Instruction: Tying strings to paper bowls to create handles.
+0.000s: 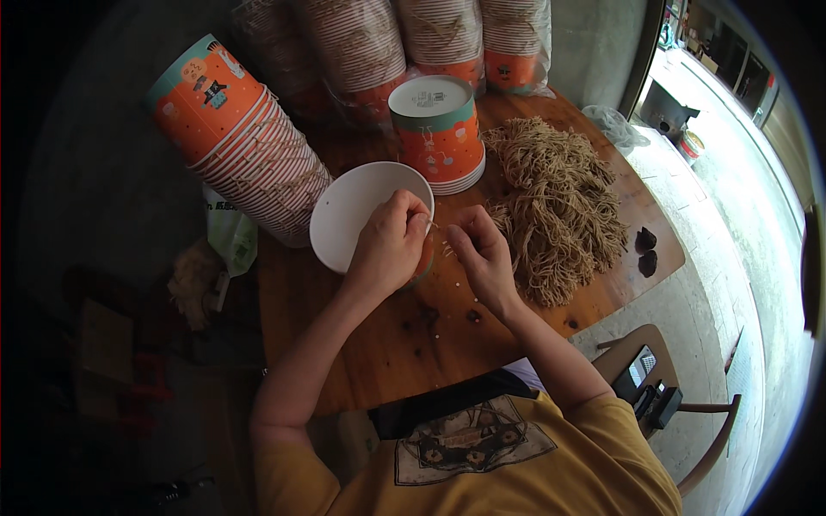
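Note:
A paper bucket (344, 206) with a white inside lies tipped on the wooden table (387, 361), its mouth facing up toward me. Over its right rim, my left hand (391, 241) is closed in a pinch, with a short pale bit of cord at the fingertips. Just to the right, my right hand (483, 258) pinches too, thumb against forefinger; a little cord shows beneath its fingers. The fingertips of both hands are close together beside the bucket. A big loose heap of tan cord (559, 215) lies right of my right hand.
A short upside-down stack of orange buckets (437, 142) stands behind. At left leans a long nested stack (241, 155) with cord on it; bagged stacks (357, 52) line the back. Two dark pieces (646, 251) lie near the right edge. A chair (658, 353) holds a phone (639, 368).

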Available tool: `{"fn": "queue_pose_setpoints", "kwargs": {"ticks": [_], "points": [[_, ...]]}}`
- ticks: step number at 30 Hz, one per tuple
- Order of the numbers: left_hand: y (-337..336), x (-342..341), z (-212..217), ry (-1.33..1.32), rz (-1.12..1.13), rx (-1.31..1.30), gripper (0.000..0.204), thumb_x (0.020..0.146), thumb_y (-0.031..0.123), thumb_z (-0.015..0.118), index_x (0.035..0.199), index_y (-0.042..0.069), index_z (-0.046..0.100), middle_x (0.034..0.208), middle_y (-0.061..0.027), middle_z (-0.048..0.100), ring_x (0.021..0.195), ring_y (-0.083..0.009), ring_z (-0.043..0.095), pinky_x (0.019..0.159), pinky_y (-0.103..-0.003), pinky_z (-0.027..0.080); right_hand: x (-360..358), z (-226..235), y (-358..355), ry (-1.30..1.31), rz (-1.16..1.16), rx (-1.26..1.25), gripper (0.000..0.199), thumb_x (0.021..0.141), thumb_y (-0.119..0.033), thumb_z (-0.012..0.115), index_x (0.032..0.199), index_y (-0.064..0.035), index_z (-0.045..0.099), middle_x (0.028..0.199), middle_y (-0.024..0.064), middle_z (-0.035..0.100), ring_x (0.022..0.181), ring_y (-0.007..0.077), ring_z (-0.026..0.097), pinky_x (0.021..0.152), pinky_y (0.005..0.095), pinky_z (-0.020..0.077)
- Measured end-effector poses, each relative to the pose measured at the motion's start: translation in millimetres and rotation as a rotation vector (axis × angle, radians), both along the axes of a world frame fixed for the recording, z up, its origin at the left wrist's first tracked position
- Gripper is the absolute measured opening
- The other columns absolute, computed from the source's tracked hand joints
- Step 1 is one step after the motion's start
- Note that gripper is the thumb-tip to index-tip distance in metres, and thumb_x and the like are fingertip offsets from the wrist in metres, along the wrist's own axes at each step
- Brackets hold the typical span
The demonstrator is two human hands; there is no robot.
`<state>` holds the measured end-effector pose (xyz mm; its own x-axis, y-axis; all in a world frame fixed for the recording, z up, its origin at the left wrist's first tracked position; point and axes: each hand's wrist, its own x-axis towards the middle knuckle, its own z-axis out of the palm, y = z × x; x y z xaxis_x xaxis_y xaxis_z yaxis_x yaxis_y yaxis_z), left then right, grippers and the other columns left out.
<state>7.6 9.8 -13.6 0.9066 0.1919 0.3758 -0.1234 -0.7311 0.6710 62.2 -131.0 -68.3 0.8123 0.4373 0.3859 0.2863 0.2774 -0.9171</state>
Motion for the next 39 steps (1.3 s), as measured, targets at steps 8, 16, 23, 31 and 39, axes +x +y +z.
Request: {"fn": "queue_pose_setpoints", "kwargs": {"ticks": [8, 16, 23, 31, 39], "points": [[0.2, -1.8, -3.6, -0.059, -0.004, 0.13, 0.007, 0.089, 0.004, 0.052, 0.092, 0.0, 0.047, 0.085, -0.0139, 0.058, 0.083, -0.0323, 0.056, 0.074, -0.042, 0.045, 3.3, -5.7, -0.2, 0.116, 0.086, 0.015, 0.007, 0.091, -0.012, 0.05, 0.086, -0.0085, 0.047, 0.072, -0.0066, 0.044, 0.064, 0.0009, 0.039, 0.056, 0.0173, 0.0335], [0.6, -3.4, -0.7, -0.098, -0.032, 0.153, 0.009, 0.086, 0.003, 0.054, 0.09, 0.001, 0.047, 0.085, -0.0143, 0.058, 0.084, -0.0343, 0.055, 0.075, -0.045, 0.043, 4.8, 5.1, -3.4, 0.123, 0.088, 0.042, 0.011, 0.09, -0.014, 0.054, 0.092, -0.0027, 0.053, 0.075, -0.0025, 0.052, 0.069, 0.0028, 0.045, 0.059, 0.0205, 0.0378], [-0.3, -4.5, 1.2, -0.085, -0.001, 0.158, 0.009, 0.085, 0.003, 0.056, 0.089, 0.001, 0.047, 0.085, -0.0138, 0.058, 0.085, -0.034, 0.056, 0.075, -0.045, 0.044, 2.7, 24.1, -4.0, -0.18, -0.086, -0.332, 0.02, 0.086, -0.022, 0.064, 0.09, -0.003, 0.06, 0.057, 0.0055, 0.051, 0.05, 0.0114, 0.045, 0.051, 0.0277, 0.0405], [5.5, -5.5, 2.6, -0.15, -0.039, 0.298, 0.011, 0.085, 0.004, 0.057, 0.09, 0.002, 0.048, 0.086, -0.0123, 0.058, 0.088, -0.0329, 0.056, 0.078, -0.044, 0.043, 14.7, 7.8, -9.2, -0.125, 0.075, -0.281, 0.018, 0.091, -0.02, 0.058, 0.089, -0.0026, 0.056, 0.063, 0.0023, 0.052, 0.057, 0.0068, 0.047, 0.052, 0.0251, 0.0395], [-1.8, -42.1, 16.4, 0.002, 0.01, 0.381, 0.02, 0.083, 0.014, 0.064, 0.092, 0.002, 0.052, 0.086, -0.0117, 0.06, 0.086, -0.0305, 0.057, 0.074, -0.041, 0.046, 13.5, 66.5, -28.6, 0.099, 0.315, -0.112, 0.013, 0.096, -0.015, 0.051, 0.106, -0.0062, 0.05, 0.081, -0.004, 0.053, 0.069, 0.0016, 0.049, 0.058, 0.0169, 0.0392]]}}
